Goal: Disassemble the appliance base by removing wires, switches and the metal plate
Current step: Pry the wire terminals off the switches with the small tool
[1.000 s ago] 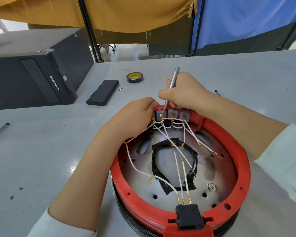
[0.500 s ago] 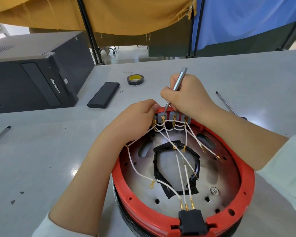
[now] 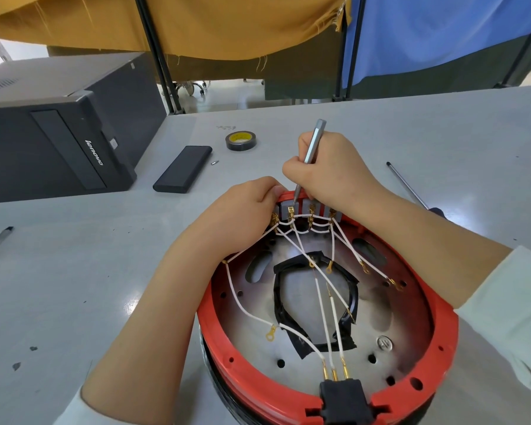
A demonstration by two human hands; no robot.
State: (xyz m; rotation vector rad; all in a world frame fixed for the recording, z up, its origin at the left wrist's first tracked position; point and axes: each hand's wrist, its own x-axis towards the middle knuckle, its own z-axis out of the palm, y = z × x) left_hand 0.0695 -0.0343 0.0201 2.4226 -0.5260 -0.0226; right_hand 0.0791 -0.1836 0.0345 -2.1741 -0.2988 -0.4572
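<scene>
**A:** What were the hands doing?

**B:** The right hand [image 3: 328, 170] was curled in a fist round a slim grey screwdriver [image 3: 310, 154], held almost upright. Its tip touched the row of grey switches [image 3: 307, 208] just below the fist. The left hand [image 3: 242, 210] sat just beside the right one, its fingers curled over the far rim of the appliance base [image 3: 334, 302] and gripping it next to the switches.

**A:** Where was the base?

**B:** On the grey surface [image 3: 74, 271], under both hands and reaching back toward the person. It was a round red ring with a black band beneath. Both forearms lay along its sides, with pale sleeves at the wrists.

**A:** And inside the ring?

**B:** A shiny metal plate [image 3: 380, 317] with holes, and a loop of black tape [image 3: 316, 302] at its middle. Thin white wires [image 3: 322, 302] ran from brass clips on the switches, nearest the hands, across the plate. Three of them ended at brass pins in a black connector [image 3: 341, 397] on the near rim. Other wires ended in loose brass ring terminals lying on the plate.

**A:** Anything beyond the hands?

**B:** Past the left hand lay a flat black case [image 3: 183, 168] and a roll of black tape with a yellow core [image 3: 240, 140]. Further left stood a black Lenovo computer tower [image 3: 56, 133] on its side. Right of the right hand, a long thin screwdriver [image 3: 408, 187] lay on the surface. Yellow [image 3: 212, 23] and blue cloth [image 3: 426, 35] hung behind.
</scene>
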